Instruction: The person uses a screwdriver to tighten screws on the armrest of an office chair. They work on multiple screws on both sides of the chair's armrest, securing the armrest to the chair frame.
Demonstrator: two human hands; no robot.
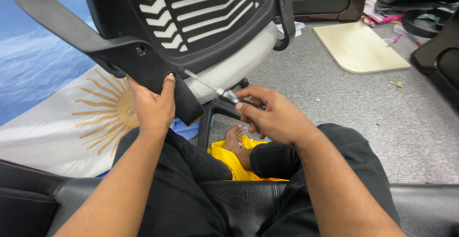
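Gripping the black armrest bracket (143, 60) of the office chair (210, 22) low at the frame, the left hand (150, 105) steadies it; the right hand (272, 115) closes around a screwdriver (215, 89) whose tip meets the bracket.

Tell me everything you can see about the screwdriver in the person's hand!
The screwdriver has a thin, shiny metal shaft and a dark handle with a silvery collar where the two meet. The right hand wraps around the handle, hiding most of it. The tool lies slanted, its tip pointing up and left into the underside of the black plastic armrest bracket, close to the thumb of the left hand, which grips that bracket. The very tip is hidden where it meets the bracket.
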